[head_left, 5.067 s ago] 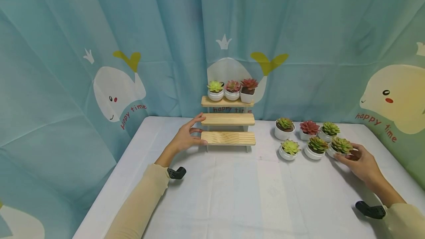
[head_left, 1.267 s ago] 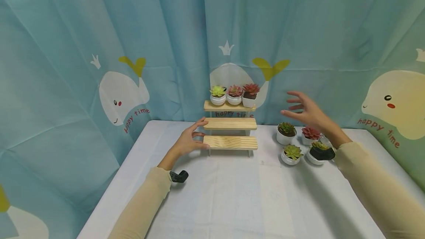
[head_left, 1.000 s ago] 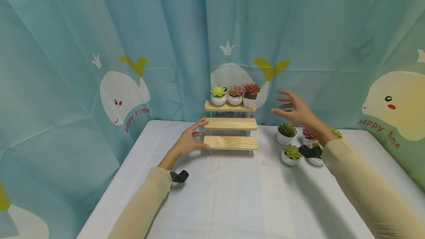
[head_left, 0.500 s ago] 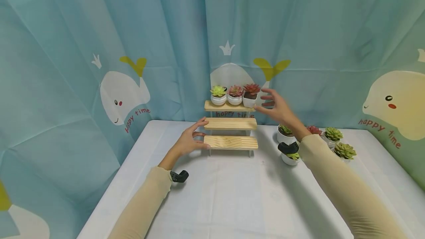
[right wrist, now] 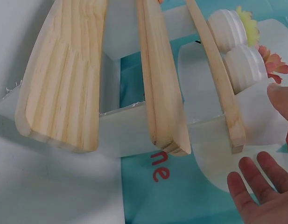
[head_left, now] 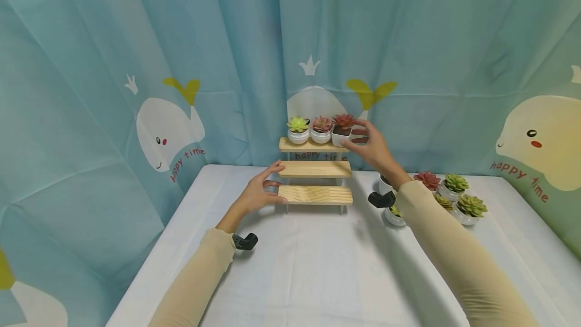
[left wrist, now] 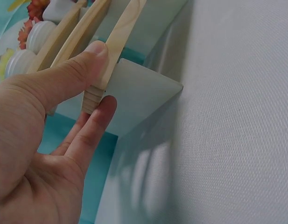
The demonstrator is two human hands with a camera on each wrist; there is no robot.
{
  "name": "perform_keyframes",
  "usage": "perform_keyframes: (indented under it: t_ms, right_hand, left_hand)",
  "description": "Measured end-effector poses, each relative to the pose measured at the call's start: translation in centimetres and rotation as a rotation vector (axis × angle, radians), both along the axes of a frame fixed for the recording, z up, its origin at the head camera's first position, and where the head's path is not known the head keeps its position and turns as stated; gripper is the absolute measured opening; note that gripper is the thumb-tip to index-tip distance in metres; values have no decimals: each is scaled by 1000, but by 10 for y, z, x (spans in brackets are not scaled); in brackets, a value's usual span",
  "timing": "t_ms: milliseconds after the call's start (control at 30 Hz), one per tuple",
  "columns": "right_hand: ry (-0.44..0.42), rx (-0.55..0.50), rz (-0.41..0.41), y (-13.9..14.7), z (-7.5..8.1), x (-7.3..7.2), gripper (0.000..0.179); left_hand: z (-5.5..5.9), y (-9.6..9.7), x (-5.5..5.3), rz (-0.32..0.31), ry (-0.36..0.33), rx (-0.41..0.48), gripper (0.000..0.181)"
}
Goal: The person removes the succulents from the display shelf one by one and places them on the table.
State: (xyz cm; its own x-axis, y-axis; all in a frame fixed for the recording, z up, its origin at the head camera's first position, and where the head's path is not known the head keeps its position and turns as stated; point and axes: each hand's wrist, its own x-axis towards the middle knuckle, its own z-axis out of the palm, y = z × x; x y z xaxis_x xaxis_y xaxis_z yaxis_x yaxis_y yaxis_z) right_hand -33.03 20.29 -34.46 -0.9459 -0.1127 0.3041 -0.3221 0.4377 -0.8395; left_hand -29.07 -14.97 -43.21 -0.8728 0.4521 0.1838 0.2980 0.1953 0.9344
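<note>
Head view looks forward, down; both wrist views share the shelf (head_left: 314, 169), nearer

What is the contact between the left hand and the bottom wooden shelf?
Touching. The left wrist view shows it: the thumb of the left hand lies against the edge of the bottom wooden shelf, with no gap.

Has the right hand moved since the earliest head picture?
Yes: in the head view, the right hand has gone left and farther back, judged against the wooden stand, from the front-right green succulent to the square pot atop it.
</note>
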Motion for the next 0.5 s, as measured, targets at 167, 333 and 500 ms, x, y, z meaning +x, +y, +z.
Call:
perform_keyframes:
  t_ms: [167, 333, 500]
  right_hand:
    - [-5, -43, -6, -3, -4, -4, 75]
    - [-22, -63, -18, -6, -3, -5, 78]
    - [-56, -72, -37, -7, -3, -6, 81]
  left_hand:
    - [-1, 0, -1, -3, -3, -7, 90]
    - [-1, 0, -1, 7, -1, -18, 91]
    - [0, 0, 0, 11, 3, -23, 90]
